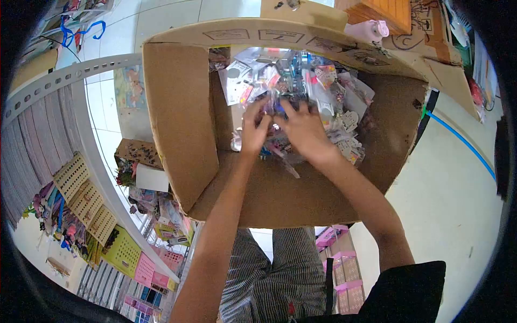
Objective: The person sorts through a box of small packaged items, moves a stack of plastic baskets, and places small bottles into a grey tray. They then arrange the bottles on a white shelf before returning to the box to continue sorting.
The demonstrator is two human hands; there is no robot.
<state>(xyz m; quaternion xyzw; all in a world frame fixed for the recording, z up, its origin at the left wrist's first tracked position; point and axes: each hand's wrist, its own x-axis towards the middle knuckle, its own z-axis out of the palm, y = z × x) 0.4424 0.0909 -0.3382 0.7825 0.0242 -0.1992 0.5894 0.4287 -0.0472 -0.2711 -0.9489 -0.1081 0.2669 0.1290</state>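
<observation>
A large open cardboard box (pixel 188 116) stands in front of me, holding a heap of small plastic-wrapped packets (pixel 326 102), some with white cards. Both of my arms reach down into it. My left hand (pixel 255 126) is on the near left part of the heap, fingers bent around clear plastic. My right hand (pixel 304 128) lies just right of it, fingers spread over the packets. The fingertips of both are blurred against the shiny wrapping, and what they touch there is hard to make out.
A white perforated metal shelf frame (pixel 89 134) runs along the left, with coloured baskets (pixel 123 250) below. A pink bottle (pixel 369 30) lies beyond the box's far rim. A blue cable (pixel 466 142) curves at the right.
</observation>
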